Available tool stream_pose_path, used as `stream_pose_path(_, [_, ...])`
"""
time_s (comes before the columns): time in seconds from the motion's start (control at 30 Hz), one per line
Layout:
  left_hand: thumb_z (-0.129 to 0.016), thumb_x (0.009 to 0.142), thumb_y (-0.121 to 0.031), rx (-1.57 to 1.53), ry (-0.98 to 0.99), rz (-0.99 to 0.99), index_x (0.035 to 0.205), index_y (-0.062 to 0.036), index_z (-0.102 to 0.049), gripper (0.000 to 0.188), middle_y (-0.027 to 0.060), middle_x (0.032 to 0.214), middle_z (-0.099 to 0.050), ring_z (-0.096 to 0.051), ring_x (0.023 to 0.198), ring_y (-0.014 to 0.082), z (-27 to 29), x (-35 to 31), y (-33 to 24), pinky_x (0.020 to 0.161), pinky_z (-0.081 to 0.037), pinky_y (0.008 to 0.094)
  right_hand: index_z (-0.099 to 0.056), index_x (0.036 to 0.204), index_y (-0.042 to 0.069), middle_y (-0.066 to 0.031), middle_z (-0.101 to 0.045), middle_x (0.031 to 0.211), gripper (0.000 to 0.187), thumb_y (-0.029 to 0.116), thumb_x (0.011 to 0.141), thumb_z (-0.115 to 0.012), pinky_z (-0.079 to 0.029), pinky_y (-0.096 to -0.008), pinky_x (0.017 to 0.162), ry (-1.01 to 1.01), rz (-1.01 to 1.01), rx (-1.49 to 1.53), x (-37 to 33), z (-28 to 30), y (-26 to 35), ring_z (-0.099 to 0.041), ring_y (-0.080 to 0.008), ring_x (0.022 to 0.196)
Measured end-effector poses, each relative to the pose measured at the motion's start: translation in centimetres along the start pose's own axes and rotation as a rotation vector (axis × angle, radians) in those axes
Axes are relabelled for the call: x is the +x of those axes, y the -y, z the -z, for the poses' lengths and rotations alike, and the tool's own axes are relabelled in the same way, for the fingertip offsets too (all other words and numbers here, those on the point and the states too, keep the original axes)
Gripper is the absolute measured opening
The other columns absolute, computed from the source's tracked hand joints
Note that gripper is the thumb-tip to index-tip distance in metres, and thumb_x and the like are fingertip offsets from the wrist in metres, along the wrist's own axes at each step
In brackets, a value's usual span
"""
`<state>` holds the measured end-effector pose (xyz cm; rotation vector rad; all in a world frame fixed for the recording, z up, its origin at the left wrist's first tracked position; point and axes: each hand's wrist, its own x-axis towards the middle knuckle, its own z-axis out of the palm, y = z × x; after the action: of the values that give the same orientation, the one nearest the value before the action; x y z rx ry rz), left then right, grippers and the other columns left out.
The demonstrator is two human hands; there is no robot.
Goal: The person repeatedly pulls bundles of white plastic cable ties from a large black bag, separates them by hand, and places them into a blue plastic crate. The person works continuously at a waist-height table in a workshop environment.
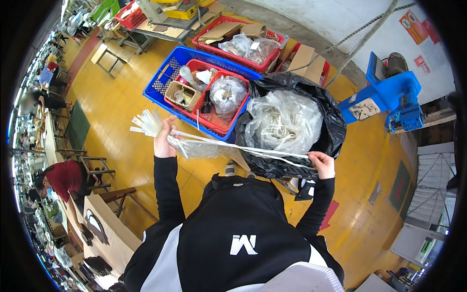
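Note:
My left hand (pixel 165 138) is closed round a bundle of white strips (pixel 146 123), whose short ends fan out to its left. From that fist a few long strips run across to my right hand (pixel 322 164), which pinches their far end. They look fairly taut. Crinkled clear plastic (pixel 202 149) hangs beside my left hand, below the strips; whether the hand grips it too, I cannot tell. Just beyond the strips stands a black plastic bag (pixel 335 121), opened wide. Inside sits a clear plastic bag (pixel 287 117) with pale stringy material in it.
A blue crate (pixel 160 80) holds red baskets with a bagged bundle and small items. Behind it is another red crate (pixel 238 61) of plastic bags and cardboard. A blue machine (pixel 384 92) stands right. At left, a person in a red top (pixel 73 175) leans over a worktable (pixel 116 228).

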<state>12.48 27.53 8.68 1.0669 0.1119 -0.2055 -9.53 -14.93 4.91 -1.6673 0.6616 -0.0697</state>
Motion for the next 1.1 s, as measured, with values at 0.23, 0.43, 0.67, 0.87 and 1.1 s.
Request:
stream_pose_path(0.23, [-0.05, 0.09, -0.032, 0.072, 0.096, 0.051, 0.108, 0.0012, -0.051, 0.038, 0.0056, 0.078, -0.055, -0.056, 0.071, 0.0153, -1.0, -1.3, 1.9, 0.061, -0.044, 0.027, -0.063, 0.097, 0.0, 0.0013, -0.061, 0.085, 0.017, 0.007, 0.083, -0.059, -0.036, -0.016, 0.062, -0.435, 0.273, 0.095, 3.6, -1.2, 0.3, -0.048, -0.0021, 0.069])
stream_pose_path(0.43, [-0.048, 0.089, -0.037, 0.031, -0.004, 0.045, 0.112, -0.0006, -0.048, 0.043, 0.0174, 0.108, -0.058, -0.054, 0.105, 0.0265, -1.6, -1.6, 1.7, 0.089, -0.041, 0.0389, -0.062, 0.098, 0.002, 0.0047, -0.058, 0.078, 0.017, 0.011, 0.087, -0.055, -0.028, -0.0159, 0.05, -0.877, 0.43, 0.351, 7.1, 0.3, 3.8, -0.038, -0.0002, 0.058])
stream_pose_path(0.67, [-0.047, 0.091, -0.036, 0.006, -0.076, 0.075, 0.11, -0.0024, -0.049, 0.039, 0.0015, 0.067, -0.048, -0.044, 0.056, 0.01, 1.3, -2.4, 0.9, 0.054, -0.036, 0.024, -0.061, 0.099, 0.006, -0.0097, -0.06, 0.095, 0.021, 0.006, 0.078, -0.06, -0.045, -0.0307, 0.08, -0.686, 0.762, -0.578, 10.9, -5.2, 0.9, -0.058, -0.0255, 0.086])
stream_pose_path(0.87, [-0.042, 0.094, -0.034, -0.074, -0.136, 0.099, 0.09, -0.0056, -0.048, 0.029, -0.0063, 0.051, -0.023, -0.019, 0.039, 0.0039, 1.7, -4.0, 0.9, 0.04, -0.02, 0.0206, -0.063, 0.095, 0.012, -0.0113, -0.062, 0.095, 0.021, 0.007, 0.076, -0.054, -0.048, -0.0358, 0.071, 0.043, 0.386, -0.579, 10.4, -9.2, -5.3, -0.06, -0.0266, 0.085])
stream_pose_path(1.1, [-0.042, 0.093, -0.033, -0.087, -0.074, 0.152, 0.09, -0.0083, -0.047, 0.026, -0.0068, 0.051, -0.023, -0.02, 0.038, 0.0045, 1.0, -4.5, 1.7, 0.041, -0.02, 0.0209, -0.065, 0.089, 0.014, -0.0097, -0.064, 0.089, 0.022, 0.008, 0.078, -0.047, -0.049, -0.0364, 0.075, 0.185, 0.318, -1.113, 12.2, -8.9, -13.9, -0.061, -0.0286, 0.086])
